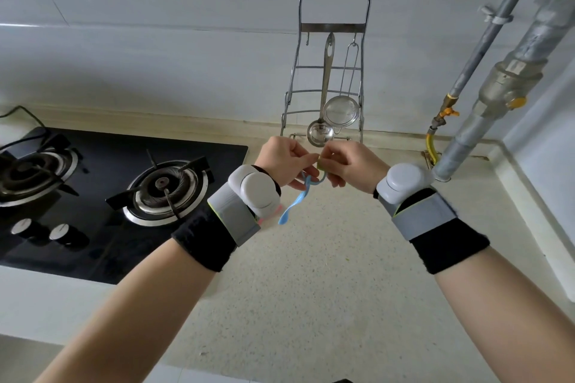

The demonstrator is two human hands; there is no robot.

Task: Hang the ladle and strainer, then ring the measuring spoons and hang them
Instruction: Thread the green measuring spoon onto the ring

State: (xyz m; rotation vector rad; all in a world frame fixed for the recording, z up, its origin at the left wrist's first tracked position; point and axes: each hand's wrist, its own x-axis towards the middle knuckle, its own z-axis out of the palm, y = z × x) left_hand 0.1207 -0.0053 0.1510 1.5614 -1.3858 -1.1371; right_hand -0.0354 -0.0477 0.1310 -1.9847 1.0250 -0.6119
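Observation:
A steel ladle (323, 109) and a small mesh strainer (341, 111) hang side by side from hooks on the wire rack (333, 27) against the wall. Just below the rack, my left hand (284, 162) and my right hand (351, 168) meet over the counter, both pinching a blue ring (312, 181). A blue measuring spoon (294, 205) dangles from the ring under my left hand. A greenish piece (320, 163) shows between my right fingers; my fingers hide most of it. A pink bit peeks out behind my left wrist device.
A black two-burner gas hob (124, 196) fills the left of the speckled counter (311, 289). Gas pipes with yellow valves (448, 112) run down the wall at the right. A raised white ledge (535, 211) borders the counter's right side.

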